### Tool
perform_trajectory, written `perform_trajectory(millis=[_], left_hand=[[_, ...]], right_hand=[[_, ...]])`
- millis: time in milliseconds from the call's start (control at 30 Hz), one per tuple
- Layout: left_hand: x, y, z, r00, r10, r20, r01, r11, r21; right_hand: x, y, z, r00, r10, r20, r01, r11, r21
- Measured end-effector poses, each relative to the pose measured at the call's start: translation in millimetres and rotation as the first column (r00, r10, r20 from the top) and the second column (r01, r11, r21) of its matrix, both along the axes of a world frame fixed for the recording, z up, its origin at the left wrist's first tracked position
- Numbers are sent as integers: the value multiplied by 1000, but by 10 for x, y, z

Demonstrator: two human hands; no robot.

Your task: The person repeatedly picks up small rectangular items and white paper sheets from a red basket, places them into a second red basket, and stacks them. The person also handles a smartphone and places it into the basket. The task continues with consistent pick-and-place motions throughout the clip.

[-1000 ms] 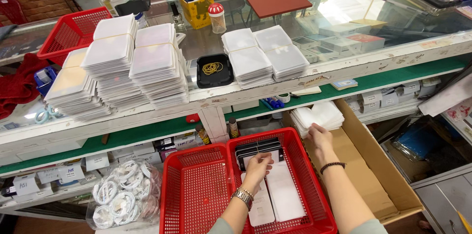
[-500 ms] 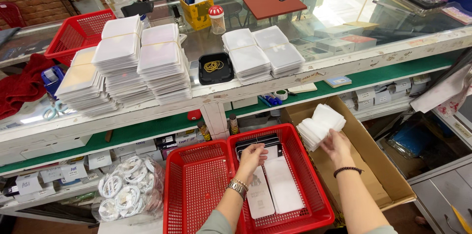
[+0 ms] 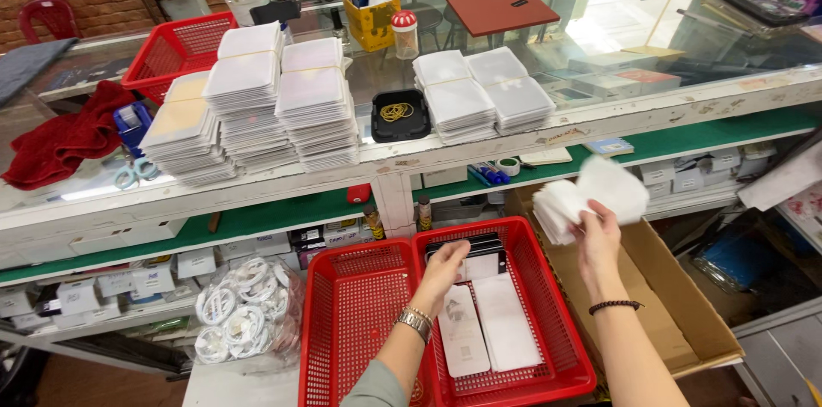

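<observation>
Right hand [image 3: 599, 240] is up above the cardboard box [image 3: 685, 321], its grip closed around a fanned bunch of white packets [image 3: 591, 197]; the bunch rises above the fingers, clear of everything else. Left hand [image 3: 443, 266] is down inside the right red basket [image 3: 561, 347], fingers spread flat, grip loose and holding nothing that I can make out, fingertips touching a dark-edged card [image 3: 467, 249] at the basket's far end. Just below that hand, nearer the person, lie two long white sleeves [image 3: 484, 330] side by side on the basket floor. A metal watch [image 3: 417, 321] sits on the left wrist, a dark bead bracelet [image 3: 615, 306] on the right. To the left of the left hand stands a second red basket [image 3: 351, 330], and farther left a clear bag of coiled white cables [image 3: 244, 313]. Well above both hands, on the bench [image 3: 385, 159], tall stacks of white packets [image 3: 257, 107] stand to the left, lower stacks [image 3: 479, 95] straight above, and a black tray of rubber bands [image 3: 398, 113] between them.
</observation>
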State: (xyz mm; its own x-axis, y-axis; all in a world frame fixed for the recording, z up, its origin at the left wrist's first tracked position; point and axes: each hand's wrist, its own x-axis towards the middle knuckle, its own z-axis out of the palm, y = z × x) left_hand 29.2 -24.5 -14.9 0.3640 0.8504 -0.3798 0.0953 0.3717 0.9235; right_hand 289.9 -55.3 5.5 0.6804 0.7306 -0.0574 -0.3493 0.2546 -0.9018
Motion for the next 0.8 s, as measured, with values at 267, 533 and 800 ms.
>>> perform_trajectory(millis=[267, 533, 800], left_hand=[[-186, 401, 210, 973, -77, 216, 92, 994, -59], [-854, 148, 107, 922, -131, 364, 209, 961, -183], [-1258, -33, -22, 916, -35, 400, 164, 942, -294]], right_hand=[[-578, -293, 98, 773, 616, 150, -623, 782, -4], [-1219, -325, 123, 660, 646, 383, -618, 757, -213], [-1629, -315, 362, 260, 631, 731, -461, 746, -480]])
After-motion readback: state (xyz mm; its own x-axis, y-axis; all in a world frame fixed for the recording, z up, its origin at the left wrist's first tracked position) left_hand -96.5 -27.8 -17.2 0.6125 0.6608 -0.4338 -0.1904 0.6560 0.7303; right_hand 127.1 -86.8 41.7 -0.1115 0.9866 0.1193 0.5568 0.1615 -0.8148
